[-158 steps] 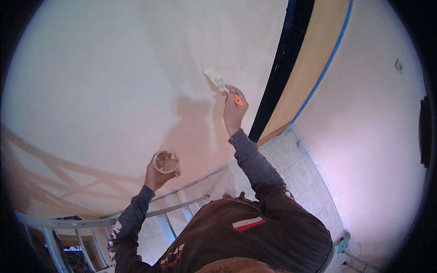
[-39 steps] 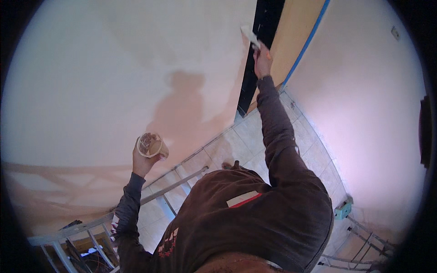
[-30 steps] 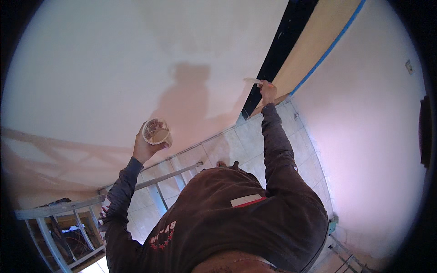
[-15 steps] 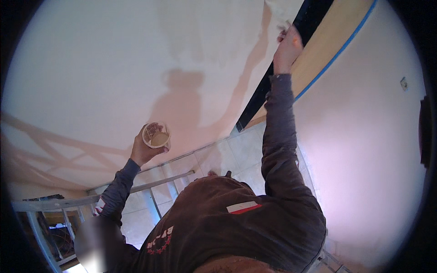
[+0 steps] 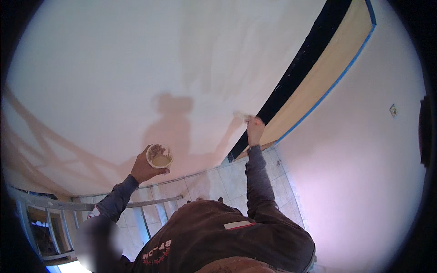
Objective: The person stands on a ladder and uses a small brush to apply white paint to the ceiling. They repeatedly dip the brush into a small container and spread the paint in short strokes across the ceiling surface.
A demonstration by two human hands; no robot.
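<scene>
My left hand (image 5: 144, 168) is closed round a small white tub (image 5: 160, 156) held up off the wall. Cream-coloured paint lies in its bottom, with smears up the inside. To the right, my right hand (image 5: 255, 128) is closed on a paintbrush (image 5: 241, 116), pale and smeared by motion. The brush is at the light wall (image 5: 114, 91), just left of the black frame strip (image 5: 291, 77). Faint damp-looking streaks show on the wall above it. The brush's handle is mostly hidden by my fingers.
Beside the black strip runs a tan panel (image 5: 323, 68), edged with blue tape (image 5: 334, 84). A ladder (image 5: 150, 203) stands at lower left over a tiled floor (image 5: 232, 182). A small wall fitting (image 5: 394, 110) is on the right wall.
My right hand has come down along the black strip with the brush, from near the top of the picture. My left hand still holds the tub, and the view has shifted.
</scene>
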